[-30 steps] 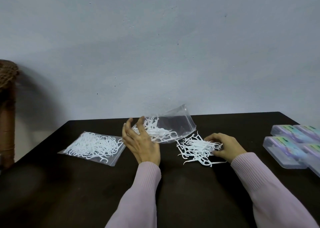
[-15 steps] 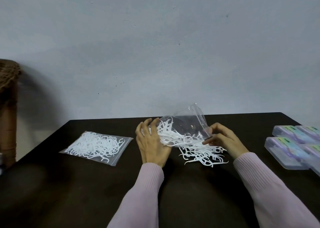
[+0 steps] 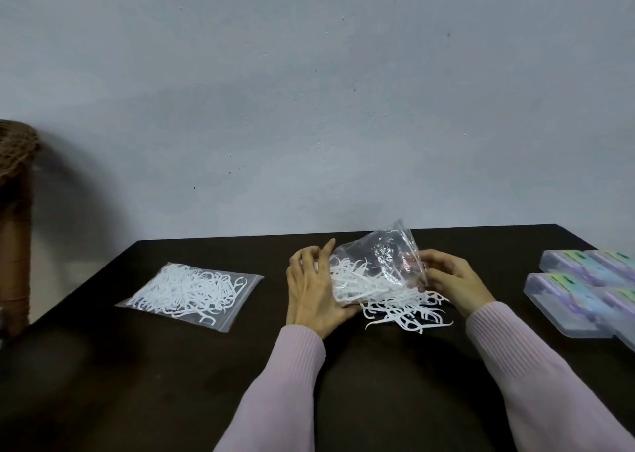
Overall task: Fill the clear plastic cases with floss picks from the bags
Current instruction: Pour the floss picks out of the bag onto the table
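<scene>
Emptying a bag of floss picks

Both hands, left hand [image 3: 311, 292] and right hand [image 3: 453, 281], pinch the thin, slippery open bag [image 3: 374, 262] mid-table; light, tangly picks [image 3: 409, 309] spill toward 5 o'clock. Best held by its edges. Cases [image 3: 580, 297] wait at 3 o'clock.

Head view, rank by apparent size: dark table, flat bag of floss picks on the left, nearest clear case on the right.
1. Dark table, by far.
2. Flat bag.
3. Nearest fully visible clear case; it sits at the distorted frame edge, so its gap to the bag is unsure.
</scene>
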